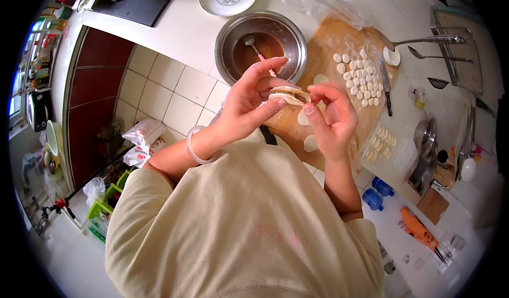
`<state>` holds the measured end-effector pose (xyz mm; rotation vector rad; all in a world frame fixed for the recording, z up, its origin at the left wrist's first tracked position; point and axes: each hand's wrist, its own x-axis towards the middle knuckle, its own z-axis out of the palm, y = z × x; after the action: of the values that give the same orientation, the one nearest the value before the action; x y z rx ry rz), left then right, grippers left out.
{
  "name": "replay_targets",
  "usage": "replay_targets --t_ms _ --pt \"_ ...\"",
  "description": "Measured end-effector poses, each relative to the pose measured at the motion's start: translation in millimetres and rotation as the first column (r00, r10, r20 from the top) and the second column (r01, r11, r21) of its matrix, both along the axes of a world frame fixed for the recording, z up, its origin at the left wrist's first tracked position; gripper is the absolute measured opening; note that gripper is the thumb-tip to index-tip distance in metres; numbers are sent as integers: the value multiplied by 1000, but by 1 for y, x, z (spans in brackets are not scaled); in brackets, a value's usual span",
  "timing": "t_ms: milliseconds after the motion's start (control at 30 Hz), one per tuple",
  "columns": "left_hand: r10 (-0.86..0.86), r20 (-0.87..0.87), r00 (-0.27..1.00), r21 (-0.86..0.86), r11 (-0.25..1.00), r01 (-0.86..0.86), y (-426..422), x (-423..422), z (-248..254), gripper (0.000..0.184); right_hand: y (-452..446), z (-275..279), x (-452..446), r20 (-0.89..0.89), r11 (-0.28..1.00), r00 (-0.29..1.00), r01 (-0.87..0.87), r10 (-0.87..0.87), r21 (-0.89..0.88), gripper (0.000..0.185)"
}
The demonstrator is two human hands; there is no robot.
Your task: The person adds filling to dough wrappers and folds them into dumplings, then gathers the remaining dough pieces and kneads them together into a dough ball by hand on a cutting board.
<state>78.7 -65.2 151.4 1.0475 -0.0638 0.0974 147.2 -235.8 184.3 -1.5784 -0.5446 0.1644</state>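
Between both hands, near the wooden board [318,54], a half-folded dough wrapper [289,98] is held, its filling [293,93] exposed along the open mouth. Its body is gripped between the thumb and fingers of the left hand [245,105]; its end is pinched by the right hand [336,115]. For a sound seal, the rim should be pressed progressively from that end, filling kept off the seam, the belly left unsqueezed. Flat wrappers [310,143] and small dough pieces [360,79] are laid out on the board; beside it, a metal bowl [226,51] is placed.

There are one open dumpling [289,95], three flat wrappers [310,143], about thirty dough pieces [361,81], one mixing bowl [225,49] and two blue jugs [372,199].
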Motion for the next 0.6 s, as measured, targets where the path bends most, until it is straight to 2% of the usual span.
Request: replay_targets --t_ms 67,100,167,200,267,400,500,567,600 --pt "-3 -1 1000 14 1000 3 -1 0 1 60 -2 -1 2 223 994 974 -28 51 -103 25" --pt "-1 -2 1000 27 1000 1 -1 0 2 60 -2 0 2 224 995 974 -24 47 -101 25" --pt "-8 -12 1000 26 1000 9 -3 -1 3 59 0 3 2 538 976 842 73 49 -204 23" --pt "-11 -24 1000 24 1000 12 -3 -1 4 59 1 2 1 538 976 842 75 47 -203 23" --pt "-18 -22 1000 10 1000 19 -4 -1 3 58 2 -1 -1 662 966 747 129 54 -224 21" --pt "-45 -37 998 -24 999 44 -8 -3 3 57 0 -17 -4 712 966 702 176 10 -188 21" --pt "-46 -77 996 -71 997 41 -9 -4 6 56 0 -18 -3 715 988 699 128 -25 -90 21" --pt "-50 -78 996 -88 995 43 -8 -4 7 55 0 -12 -9 508 989 854 146 -113 -25 19" --pt "-57 -79 995 -108 993 48 -9 -4 8 55 -1 -12 -10 508 989 854 146 -113 -26 19"
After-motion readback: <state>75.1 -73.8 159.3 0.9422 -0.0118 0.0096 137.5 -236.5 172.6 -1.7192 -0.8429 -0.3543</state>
